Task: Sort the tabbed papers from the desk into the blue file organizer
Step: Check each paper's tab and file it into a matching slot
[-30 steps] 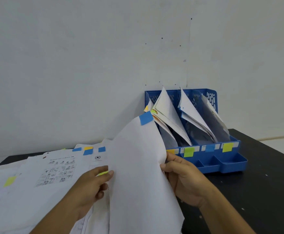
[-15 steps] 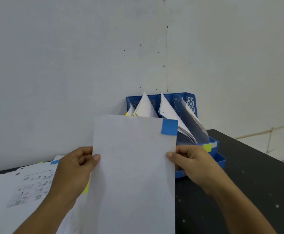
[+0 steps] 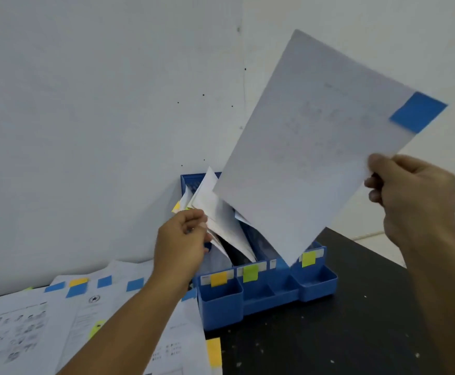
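Observation:
My right hand [image 3: 415, 196] pinches the right edge of a white sheet with a blue tab [image 3: 313, 147], held tilted above the blue file organizer [image 3: 264, 290]. The sheet's lower corner reaches down to the organizer's third slot from the left. My left hand [image 3: 183, 239] grips the filed papers [image 3: 221, 220] leaning in the left slots. Orange, green and yellow-green labels mark the organizer's front. More tabbed papers [image 3: 85, 312] lie spread on the desk at the left.
The black desk [image 3: 342, 334] extends to the right and front of the organizer, with small white flecks on it. A white wall stands directly behind the organizer. One sheet with an orange tab [image 3: 214, 350] lies near the front.
My left hand let go of the blue-tabbed sheet and reached to the filed papers. My right hand lifted the sheet up and to the right, tilting it over the organizer.

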